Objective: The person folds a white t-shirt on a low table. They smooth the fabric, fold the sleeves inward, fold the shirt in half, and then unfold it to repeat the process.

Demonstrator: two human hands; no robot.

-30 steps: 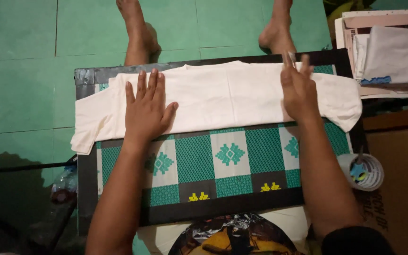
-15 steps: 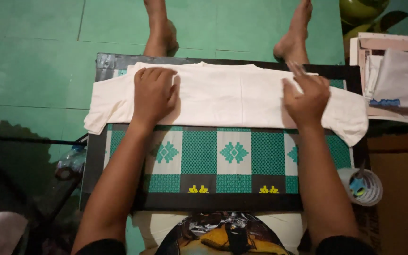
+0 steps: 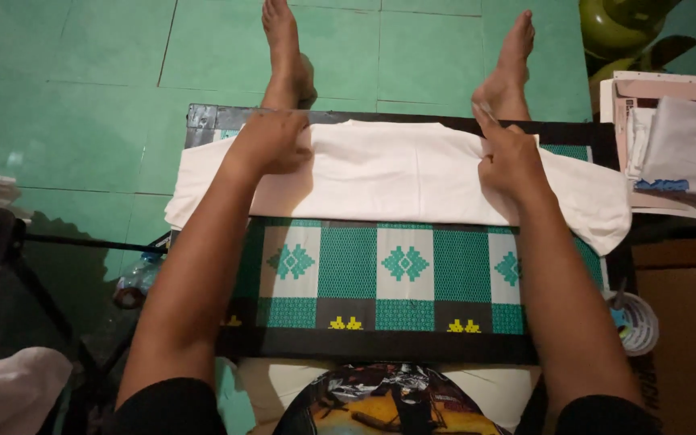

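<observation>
A white T-shirt (image 3: 396, 173), folded into a long strip, lies across a low board covered with green and white patterned cloth (image 3: 380, 274). My left hand (image 3: 271, 143) rests on the shirt's left part, fingers curled down onto the fabric. On the right part sits my right hand (image 3: 507, 157), pinching the cloth near the far edge. Both sleeves hang over the board's ends. My bare feet lie beyond the board on the green floor.
A stack of folded white cloth in a flat box (image 3: 674, 145) stands at the right. A roll of tape (image 3: 634, 322) lies by a brown cardboard box (image 3: 686, 338). A green gas cylinder (image 3: 618, 24) is far right. White cloth (image 3: 10, 387) sits lower left.
Both hands went from lying flat with spread fingers to curling onto the shirt's far edge. The view shifted so the board sits lower in the picture.
</observation>
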